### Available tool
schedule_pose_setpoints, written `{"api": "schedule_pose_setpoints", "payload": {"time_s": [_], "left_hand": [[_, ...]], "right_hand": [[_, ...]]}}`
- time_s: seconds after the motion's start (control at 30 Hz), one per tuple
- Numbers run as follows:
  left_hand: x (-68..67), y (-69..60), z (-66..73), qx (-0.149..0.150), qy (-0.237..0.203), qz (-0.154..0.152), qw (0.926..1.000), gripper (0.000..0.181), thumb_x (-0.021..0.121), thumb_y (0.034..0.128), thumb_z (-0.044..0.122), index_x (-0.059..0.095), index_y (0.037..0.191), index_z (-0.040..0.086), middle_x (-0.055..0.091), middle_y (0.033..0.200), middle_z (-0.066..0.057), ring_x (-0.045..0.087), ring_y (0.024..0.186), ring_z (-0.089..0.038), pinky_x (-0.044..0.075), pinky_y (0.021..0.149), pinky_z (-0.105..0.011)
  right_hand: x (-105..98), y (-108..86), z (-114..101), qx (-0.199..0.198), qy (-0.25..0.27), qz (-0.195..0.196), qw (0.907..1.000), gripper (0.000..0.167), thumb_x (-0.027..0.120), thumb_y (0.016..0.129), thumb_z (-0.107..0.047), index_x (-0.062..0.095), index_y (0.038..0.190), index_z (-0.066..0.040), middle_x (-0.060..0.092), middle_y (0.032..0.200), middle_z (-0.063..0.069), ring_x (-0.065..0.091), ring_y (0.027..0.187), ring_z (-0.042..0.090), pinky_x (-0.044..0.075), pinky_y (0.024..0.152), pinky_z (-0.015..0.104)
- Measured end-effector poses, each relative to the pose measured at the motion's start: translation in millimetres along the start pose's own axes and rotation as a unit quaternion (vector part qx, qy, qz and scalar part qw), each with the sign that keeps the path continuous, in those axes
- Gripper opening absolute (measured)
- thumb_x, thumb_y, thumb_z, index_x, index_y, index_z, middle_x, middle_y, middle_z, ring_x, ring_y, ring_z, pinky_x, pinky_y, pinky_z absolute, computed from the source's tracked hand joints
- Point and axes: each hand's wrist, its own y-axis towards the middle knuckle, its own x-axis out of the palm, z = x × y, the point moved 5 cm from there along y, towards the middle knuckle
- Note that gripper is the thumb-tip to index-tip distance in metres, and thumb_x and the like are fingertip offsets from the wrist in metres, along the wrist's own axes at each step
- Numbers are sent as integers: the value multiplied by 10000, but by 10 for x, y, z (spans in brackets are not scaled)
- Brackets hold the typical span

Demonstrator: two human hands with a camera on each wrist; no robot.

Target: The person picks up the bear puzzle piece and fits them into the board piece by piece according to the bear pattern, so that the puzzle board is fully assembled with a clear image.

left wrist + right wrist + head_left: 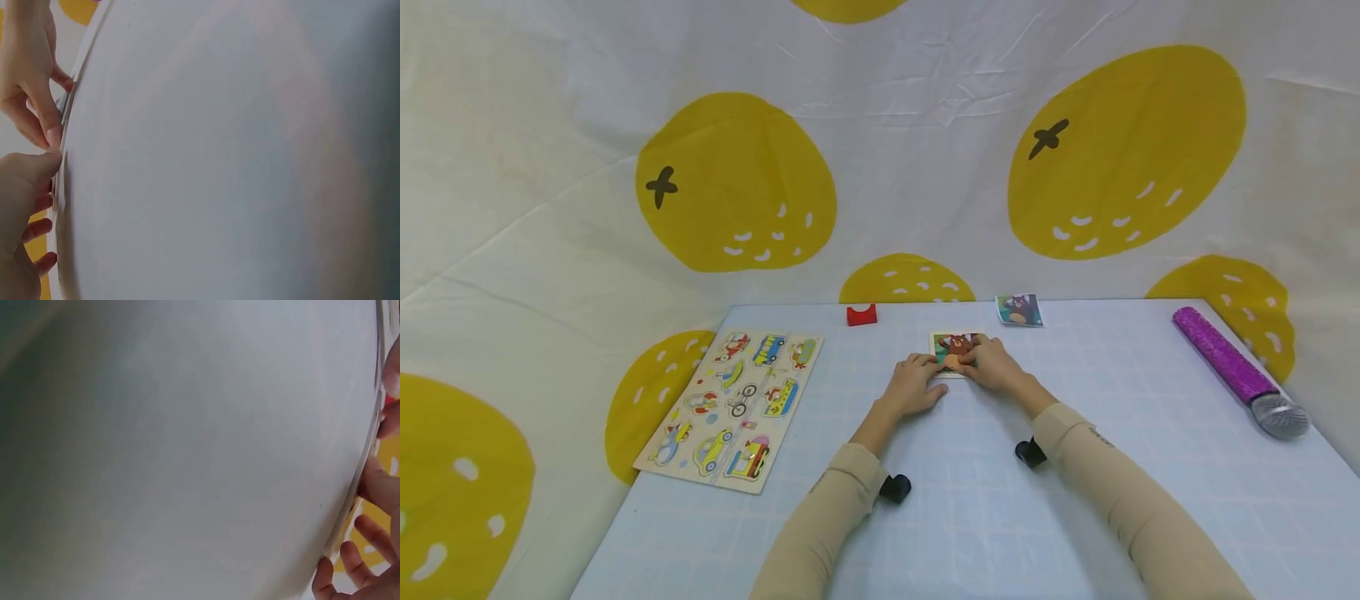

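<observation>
A small square bear puzzle [946,342] lies flat near the far edge of the table, a brown bear on a green ground. My left hand [913,387] rests at its left side, its fingertips touching the border and the thumb apart. From the right, my right hand [995,365] reaches over the puzzle and pinches a piece at its lower right; the fingers hide most of that piece. In the left wrist view the right hand [28,75] comes close to the left hand [19,200] at the board. The right wrist view shows the right hand's fingers [369,534] spread along the edge.
A wooden vehicle puzzle board [730,408] lies at the left. A red notched block [861,317] and a bear picture card [1020,310] sit by the back edge. At the right lies a purple glitter microphone [1232,362]. A patterned cloth [917,150] hangs behind the table.
</observation>
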Motion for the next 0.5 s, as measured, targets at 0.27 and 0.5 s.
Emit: {"api": "schedule_pose_setpoints", "payload": {"time_s": [0.27, 0.5], "left_hand": [[12, 63, 66, -247, 495, -511, 9972, 566, 498, 926, 511, 452, 1413, 226, 472, 1352, -41, 404, 1230, -228, 383, 972, -441], [23, 89, 126, -177, 704, -556, 9958, 526, 480, 938, 500, 512, 1371, 202, 464, 1359, -46, 378, 1249, -226, 385, 983, -421]], "right_hand": [[21, 10, -47, 283, -89, -269, 9992, 252, 615, 916, -188, 700, 1135, -97, 542, 1105, 188, 481, 1002, 374, 428, 807, 612], [43, 10, -47, 265, -273, -509, 9980, 230, 609, 909, -144, 712, 1106, -83, 537, 1108, 181, 461, 1005, 370, 402, 835, 593]]}}
